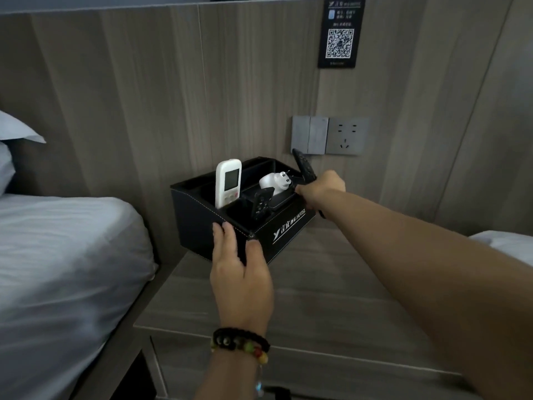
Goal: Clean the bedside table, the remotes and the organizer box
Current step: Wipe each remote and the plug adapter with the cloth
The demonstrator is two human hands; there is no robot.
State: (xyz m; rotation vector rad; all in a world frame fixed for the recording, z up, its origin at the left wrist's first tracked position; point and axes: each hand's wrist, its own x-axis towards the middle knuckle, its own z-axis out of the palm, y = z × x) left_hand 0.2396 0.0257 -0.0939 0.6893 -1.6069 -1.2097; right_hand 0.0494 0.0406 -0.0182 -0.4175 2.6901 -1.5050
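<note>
Wood-grain bedside table [331,298] between two beds, set against a panelled wall. On its back part, turned at an angle, a black organizer box [202,226]. Rest of the top bare wood grain
</note>
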